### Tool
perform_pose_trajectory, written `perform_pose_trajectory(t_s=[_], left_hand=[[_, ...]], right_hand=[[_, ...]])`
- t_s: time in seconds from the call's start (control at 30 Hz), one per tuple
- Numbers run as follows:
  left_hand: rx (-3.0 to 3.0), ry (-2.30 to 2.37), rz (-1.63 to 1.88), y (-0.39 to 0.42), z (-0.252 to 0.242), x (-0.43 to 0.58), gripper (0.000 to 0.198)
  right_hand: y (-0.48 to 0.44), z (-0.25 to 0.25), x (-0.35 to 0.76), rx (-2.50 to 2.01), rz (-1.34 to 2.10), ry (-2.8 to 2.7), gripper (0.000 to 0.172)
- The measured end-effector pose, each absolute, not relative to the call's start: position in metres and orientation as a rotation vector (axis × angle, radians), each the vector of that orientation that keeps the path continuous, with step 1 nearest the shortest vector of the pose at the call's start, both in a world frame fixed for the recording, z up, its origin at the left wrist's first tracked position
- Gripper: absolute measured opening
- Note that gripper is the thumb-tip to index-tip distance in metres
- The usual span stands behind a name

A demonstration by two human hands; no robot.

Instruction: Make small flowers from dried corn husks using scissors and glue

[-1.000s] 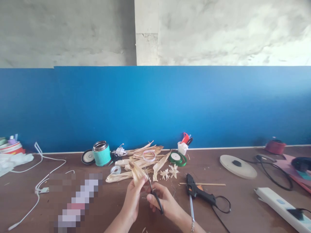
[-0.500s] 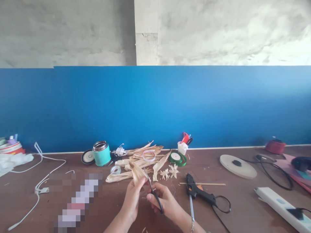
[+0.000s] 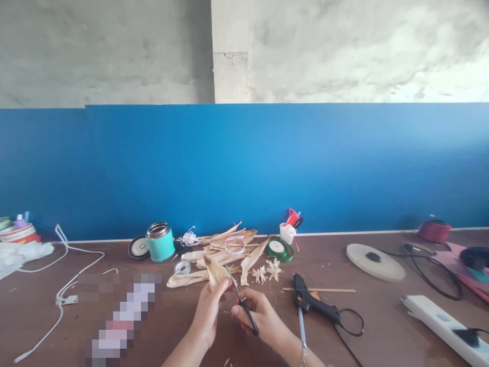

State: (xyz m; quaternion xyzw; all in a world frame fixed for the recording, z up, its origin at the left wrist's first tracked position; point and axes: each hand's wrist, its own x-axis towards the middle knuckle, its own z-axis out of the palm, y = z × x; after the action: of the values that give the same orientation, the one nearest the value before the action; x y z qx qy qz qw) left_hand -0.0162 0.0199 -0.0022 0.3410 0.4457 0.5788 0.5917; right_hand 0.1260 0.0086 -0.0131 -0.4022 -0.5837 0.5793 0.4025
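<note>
My left hand (image 3: 208, 311) pinches a pale dried corn husk (image 3: 216, 271), its brownish tip pointing up and away. Black-handled scissors (image 3: 246, 312) are gripped in my right hand (image 3: 260, 313), the blades slanting up to the left beside the husk's right edge. Whether the blades touch the husk I cannot tell. Behind my hands lies a pile of dried husks (image 3: 206, 276), with a ring of clear tape (image 3: 234, 245) on top. Two pale star-shaped husk flowers (image 3: 273, 269) sit to the right of the pile.
A black glue gun (image 3: 315, 305) rests right of my hands, with a thin wooden stick (image 3: 336, 290) across it. Green ribbon (image 3: 280, 250), a white pen cup (image 3: 286, 233) and a turquoise jar (image 3: 159, 247) stand behind. Further right are a white disc (image 3: 362, 260) and a power strip (image 3: 439, 321).
</note>
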Motion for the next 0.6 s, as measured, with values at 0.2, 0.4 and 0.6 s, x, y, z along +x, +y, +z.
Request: perform_pose_trajectory(t_s=[0.2,0.4,0.6], left_hand=[[0.843,1.051,1.336,0.0190,0.0025,-0.0176,0.031],[0.852,1.036,1.315,0.0213,0.0002,-0.0197,0.028],[0.871,1.014,1.288,0.0221,0.0040,-0.0211,0.027]], right_hand=[[0.0092,-0.0124,0.1269,-1.016,1.475,-1.494,0.051],[0.0091,-0.0116,0.1286,-1.019,1.490,-1.501,0.048],[0.0087,-0.0075,0.1291,-1.068,1.492,-1.492,0.048]])
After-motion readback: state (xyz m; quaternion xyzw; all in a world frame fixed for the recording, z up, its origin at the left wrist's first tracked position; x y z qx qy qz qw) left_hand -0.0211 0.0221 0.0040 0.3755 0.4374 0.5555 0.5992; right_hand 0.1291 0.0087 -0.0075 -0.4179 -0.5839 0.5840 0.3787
